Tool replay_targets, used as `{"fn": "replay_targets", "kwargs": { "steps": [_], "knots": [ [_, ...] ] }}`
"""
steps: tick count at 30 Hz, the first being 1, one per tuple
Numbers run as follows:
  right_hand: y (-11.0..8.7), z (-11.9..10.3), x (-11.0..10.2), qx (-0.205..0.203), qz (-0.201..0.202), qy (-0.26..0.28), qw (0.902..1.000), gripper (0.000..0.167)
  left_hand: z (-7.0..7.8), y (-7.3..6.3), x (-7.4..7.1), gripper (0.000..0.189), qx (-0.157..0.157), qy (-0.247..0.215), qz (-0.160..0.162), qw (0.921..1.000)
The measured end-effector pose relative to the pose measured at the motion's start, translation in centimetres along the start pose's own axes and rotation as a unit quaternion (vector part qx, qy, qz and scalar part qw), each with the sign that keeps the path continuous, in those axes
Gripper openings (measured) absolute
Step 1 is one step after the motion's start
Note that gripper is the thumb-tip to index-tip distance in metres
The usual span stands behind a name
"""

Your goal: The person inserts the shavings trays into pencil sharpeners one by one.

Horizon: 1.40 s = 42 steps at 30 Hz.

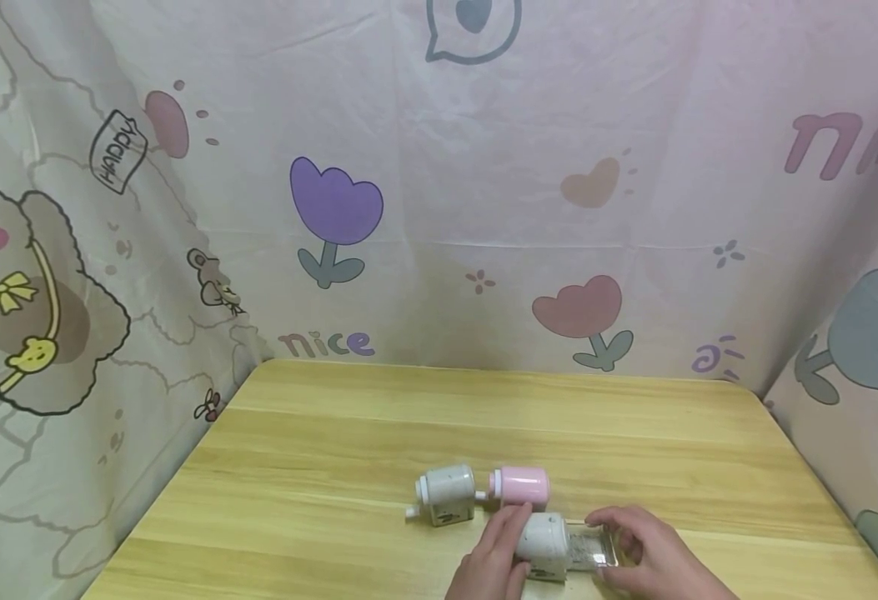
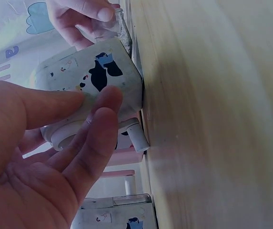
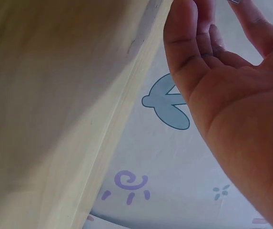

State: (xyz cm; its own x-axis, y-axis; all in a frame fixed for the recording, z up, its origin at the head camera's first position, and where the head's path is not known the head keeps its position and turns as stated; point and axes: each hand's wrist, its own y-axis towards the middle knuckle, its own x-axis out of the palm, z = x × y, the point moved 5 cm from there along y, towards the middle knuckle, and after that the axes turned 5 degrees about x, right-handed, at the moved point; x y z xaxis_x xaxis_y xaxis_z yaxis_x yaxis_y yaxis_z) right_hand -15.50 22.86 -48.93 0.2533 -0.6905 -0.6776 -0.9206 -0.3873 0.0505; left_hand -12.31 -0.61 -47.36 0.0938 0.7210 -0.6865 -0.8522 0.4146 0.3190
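A white hand-crank pencil sharpener (image 1: 544,537) stands on the table, its clear shavings drawer (image 1: 587,550) pulled out to the right. Dark shavings show inside that drawer. From the left, my left hand (image 1: 489,557) holds the sharpener's body, and the left wrist view shows thumb and fingers around its crank end. Thumb and fingers of my right hand (image 1: 652,554) pinch the drawer's outer end. The right wrist view has the right hand (image 3: 236,95) mostly from the palm side, with the drawer almost wholly out of sight.
Behind the held sharpener stands a pink sharpener (image 1: 524,486), partly hidden. A second white sharpener (image 1: 449,493) is to its left, its crank pointing left. All stand on a wooden table (image 1: 318,467), with a printed curtain (image 1: 446,208) behind and at both sides.
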Motion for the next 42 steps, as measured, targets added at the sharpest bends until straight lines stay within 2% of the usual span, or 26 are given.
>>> {"fn": "replay_targets", "kwargs": {
  "steps": [9, 16, 20, 25, 30, 34, 38, 42],
  "knots": [
    [-0.28, -0.57, -0.21, -0.037, 0.081, -0.029, 0.9956, 0.055, 0.03, -0.08, -0.09, 0.068, 0.005, -0.006, 0.001, 1.0],
    [-0.1, -0.45, -0.41, 0.007, 0.059, -0.015, 0.9981, 0.056, 0.19, -0.04, -0.17, 0.069, 0.002, -0.002, 0.004, 1.0],
    [-0.11, -0.2, -0.34, 0.01, 0.033, -0.004, 0.9994, 0.055, 0.14, -0.02, -0.13, 0.069, -0.006, -0.005, -0.004, 1.0],
    [-0.07, 0.0, -0.12, -0.011, 0.016, -0.005, 0.9998, 0.051, 0.06, -0.04, -0.08, 0.068, -0.013, -0.008, -0.01, 0.9998],
    [0.06, 0.19, 0.12, -0.001, -0.009, -0.001, 1.0, 0.048, 0.01, -0.07, -0.05, 0.068, 0.0, -0.005, -0.002, 1.0],
    [-0.02, 0.12, 0.13, -0.004, 0.006, -0.002, 1.0, 0.051, 0.02, -0.09, -0.03, 0.068, -0.001, -0.003, -0.002, 1.0],
    [-0.18, -0.09, 0.11, -0.023, 0.043, -0.008, 0.9988, 0.057, 0.11, -0.04, -0.08, 0.068, -0.006, -0.003, -0.004, 1.0],
    [-0.24, -0.21, 0.09, -0.041, 0.06, -0.013, 0.9973, 0.057, 0.12, -0.05, -0.06, 0.068, -0.009, -0.006, -0.006, 0.9999]
  ]
}}
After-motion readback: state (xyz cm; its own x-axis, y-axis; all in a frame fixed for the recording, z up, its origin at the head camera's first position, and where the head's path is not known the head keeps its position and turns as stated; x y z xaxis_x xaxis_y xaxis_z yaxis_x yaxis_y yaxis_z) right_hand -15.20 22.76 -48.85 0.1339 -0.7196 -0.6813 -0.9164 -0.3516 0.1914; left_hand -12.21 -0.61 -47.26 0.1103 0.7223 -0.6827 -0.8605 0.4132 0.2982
